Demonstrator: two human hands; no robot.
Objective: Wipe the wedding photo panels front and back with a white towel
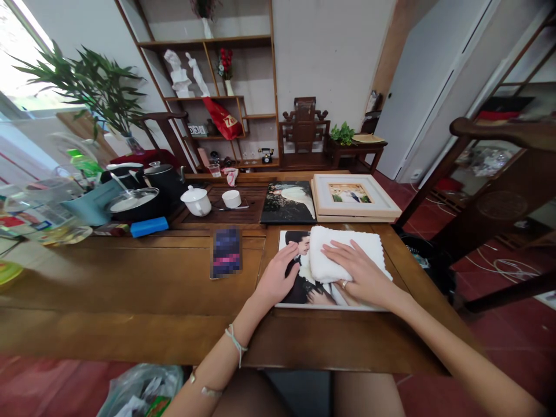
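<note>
A photo panel lies flat near the front of the wooden table, showing a figure in a dark suit. On its right part rests a folded white towel. My right hand lies on the towel with its fingers stretched out, pressing it against the panel. It wears a ring. My left hand rests at the panel's left edge, fingers extended, holding nothing. Much of the picture is hidden under the towel and hands.
Behind the panel lie a dark photo panel and stacked white frames. A tea tray bears a lidded white cup and small bowl. A pixelated item and blue block lie leftward. A chair stands right.
</note>
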